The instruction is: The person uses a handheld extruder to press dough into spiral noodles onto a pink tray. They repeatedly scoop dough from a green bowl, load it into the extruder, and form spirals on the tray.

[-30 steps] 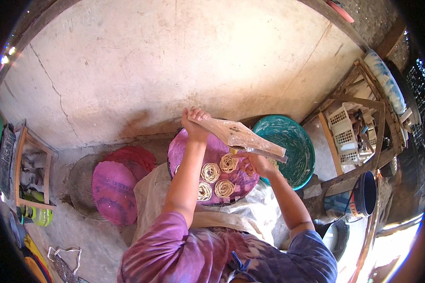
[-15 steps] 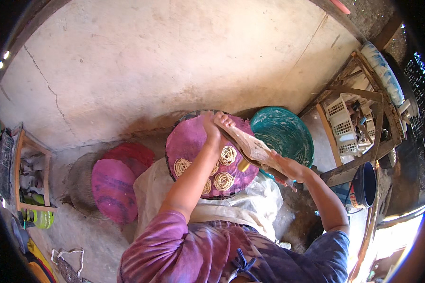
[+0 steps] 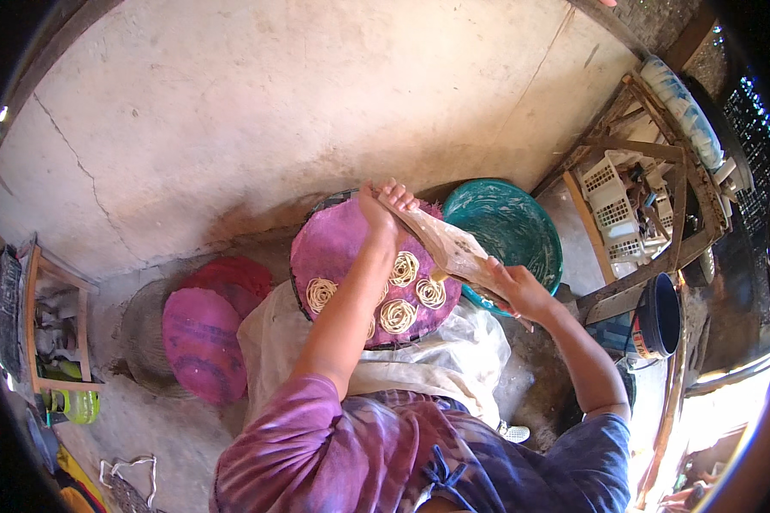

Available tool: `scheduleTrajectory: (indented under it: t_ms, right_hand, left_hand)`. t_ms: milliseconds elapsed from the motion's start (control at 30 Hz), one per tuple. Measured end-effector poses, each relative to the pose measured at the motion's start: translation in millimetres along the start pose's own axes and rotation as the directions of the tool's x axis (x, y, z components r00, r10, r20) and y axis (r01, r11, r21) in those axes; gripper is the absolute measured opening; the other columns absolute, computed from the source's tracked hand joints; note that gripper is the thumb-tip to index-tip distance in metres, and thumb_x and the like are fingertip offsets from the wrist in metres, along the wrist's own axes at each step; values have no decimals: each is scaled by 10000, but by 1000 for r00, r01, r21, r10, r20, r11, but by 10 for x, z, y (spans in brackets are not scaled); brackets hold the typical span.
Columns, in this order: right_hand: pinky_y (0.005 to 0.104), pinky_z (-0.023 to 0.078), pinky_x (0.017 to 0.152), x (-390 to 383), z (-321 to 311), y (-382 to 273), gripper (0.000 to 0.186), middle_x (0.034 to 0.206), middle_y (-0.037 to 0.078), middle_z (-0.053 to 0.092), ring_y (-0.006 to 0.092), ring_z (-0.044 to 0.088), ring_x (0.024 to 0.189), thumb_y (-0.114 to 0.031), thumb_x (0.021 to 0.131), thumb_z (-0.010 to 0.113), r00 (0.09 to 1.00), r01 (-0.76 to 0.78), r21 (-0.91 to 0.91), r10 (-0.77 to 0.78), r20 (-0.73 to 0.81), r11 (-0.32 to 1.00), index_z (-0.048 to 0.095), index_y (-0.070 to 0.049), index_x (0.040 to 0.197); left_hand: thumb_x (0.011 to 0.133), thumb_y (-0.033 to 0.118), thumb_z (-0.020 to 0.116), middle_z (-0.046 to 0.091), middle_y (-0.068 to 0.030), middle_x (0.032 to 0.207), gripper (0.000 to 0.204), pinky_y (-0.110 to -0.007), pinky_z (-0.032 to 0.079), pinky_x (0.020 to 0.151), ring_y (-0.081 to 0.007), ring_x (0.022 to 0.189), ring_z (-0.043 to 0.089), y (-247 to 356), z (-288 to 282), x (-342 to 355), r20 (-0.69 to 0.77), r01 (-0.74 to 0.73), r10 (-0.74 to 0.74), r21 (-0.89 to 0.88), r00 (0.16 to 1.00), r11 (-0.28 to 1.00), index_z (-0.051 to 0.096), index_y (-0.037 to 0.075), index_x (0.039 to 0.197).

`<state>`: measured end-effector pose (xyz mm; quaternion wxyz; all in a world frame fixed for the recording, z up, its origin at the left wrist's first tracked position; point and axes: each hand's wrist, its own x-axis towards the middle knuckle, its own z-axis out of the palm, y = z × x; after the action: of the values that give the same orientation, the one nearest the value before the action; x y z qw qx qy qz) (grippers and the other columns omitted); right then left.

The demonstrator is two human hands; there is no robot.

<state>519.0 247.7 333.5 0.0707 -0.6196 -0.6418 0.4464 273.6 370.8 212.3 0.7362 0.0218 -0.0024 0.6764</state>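
My left hand (image 3: 385, 205) is closed around the upper end of a pale, worn wooden board tool (image 3: 445, 239) held at a slant. My right hand (image 3: 518, 286) grips its lower right end. A small brass-coloured cylinder (image 3: 437, 275) shows under the board. Below it, a round tray (image 3: 304, 222) is lined with pink cloth (image 3: 338, 235). Several coils of pale noodle-like strands (image 3: 398, 316) lie on the cloth, some partly hidden by my left forearm.
A teal basin (image 3: 513, 227) stands right of the tray, a dark blue bucket (image 3: 659, 316) farther right. Pink rounds (image 3: 201, 342) lie at left near a wooden frame (image 3: 34, 316). A white basket (image 3: 612, 214) sits in a wooden rack; a wall (image 3: 316, 94) rises behind.
My left hand has shifted right along with the board, which now slopes more steeply. My right hand has moved right onto its end. A coil once covered at the tray's right now shows.
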Motion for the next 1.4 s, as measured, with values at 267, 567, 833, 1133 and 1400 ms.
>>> scheduleTrajectory:
  t_ms: [267,567,833,1133,1400]
  right_hand:
    - [286,422,464,-147,-14,212,759,536,39,511,128,525,494,-657,960,323,987,-156,-36,157,38,987,647,4,774]
    - [335,555,498,340,268,813,935,815,180,650,215,628,530,-813,859,193,908,-291,841,-144,393,456,531,-36,1254]
    - [312,438,456,733,667,1056,655,811,133,610,179,527,497,-644,943,295,871,-215,763,-234,433,610,513,-166,1334]
    - [512,419,964,923,825,885,676,1133,215,541,418,541,1099,-25,780,536,817,409,-715,-577,10,566,404,-84,1440]
    - [393,564,727,1643,413,983,714,1097,139,645,255,654,938,-197,867,678,994,52,372,-84,72,927,310,-63,1464]
  left_hand:
    - [867,409,384,306,32,474,366,-336,315,474,-144,419,313,-161,-159,-161,-49,63,-65,-46,997,997,356,181,582]
    - [910,318,390,413,45,484,349,-290,396,519,-111,432,394,-206,-576,72,443,240,-105,-261,890,935,454,164,603]
    - [909,329,365,373,55,451,374,-312,410,481,-121,399,370,0,-453,12,329,125,-14,-318,944,940,419,190,566]
    - [987,359,332,477,55,458,454,-266,444,446,-80,372,460,820,555,-414,612,-33,52,-41,789,999,497,170,609]
    - [1029,474,179,403,5,378,610,-265,368,291,-94,243,310,1649,1305,-1940,577,-230,-47,398,815,888,377,138,560]
